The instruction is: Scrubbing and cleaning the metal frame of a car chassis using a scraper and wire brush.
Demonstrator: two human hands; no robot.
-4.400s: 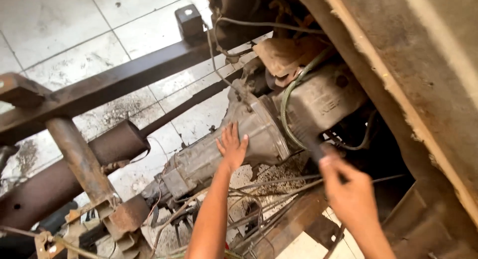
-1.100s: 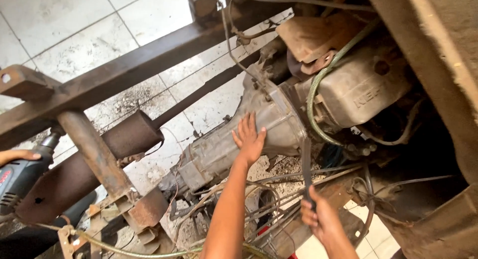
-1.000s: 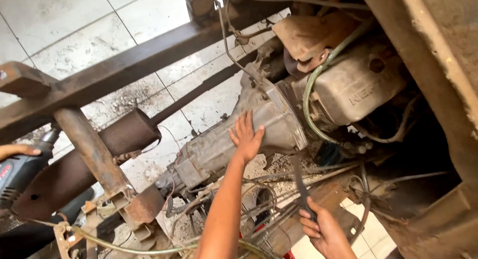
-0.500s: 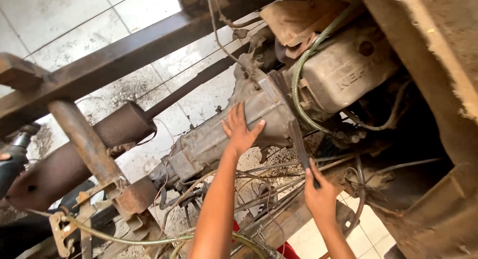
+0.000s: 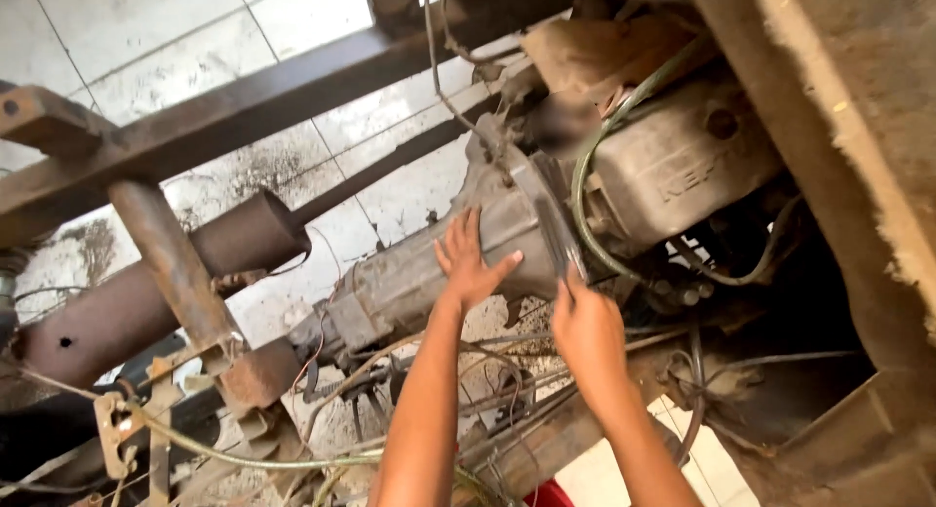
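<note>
Since the earlier frame, our right hand [image 5: 585, 327] has risen to the gearbox [image 5: 458, 249], gripping a flat wrench [image 5: 551, 224] laid against its wide end; our left hand [image 5: 470, 263] stays spread, palm pressed on the casing. We judge the wrench may slip on the greasy metal, or snag the green hose [image 5: 595, 166]. Beyond: rusty beams [image 5: 224, 117], exhaust pipe [image 5: 146, 292], stained tiled floor [image 5: 117, 39].
</note>
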